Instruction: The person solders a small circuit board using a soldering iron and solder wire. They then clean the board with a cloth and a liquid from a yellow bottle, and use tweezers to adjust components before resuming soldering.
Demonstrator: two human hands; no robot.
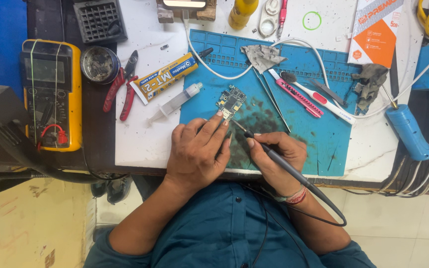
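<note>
A small green circuit board (231, 101) lies on the blue work mat (319, 134). My left hand (197, 149) rests on the mat just below the board, its fingertips touching the board's near edge. A grey soldering iron (274, 158) sits pen-style in my right hand (276, 156); its tip points up-left and ends close to the board's lower edge. The iron's black cable loops back past my right wrist.
A clear syringe (175, 102), a glue tube (165, 78) and red pliers (121, 92) lie left of the mat. A yellow multimeter (51, 94) stands at far left. Pink and white knives (306, 98), tweezers, a grey rag (261, 55) and a blue tool (409, 131) lie to the right.
</note>
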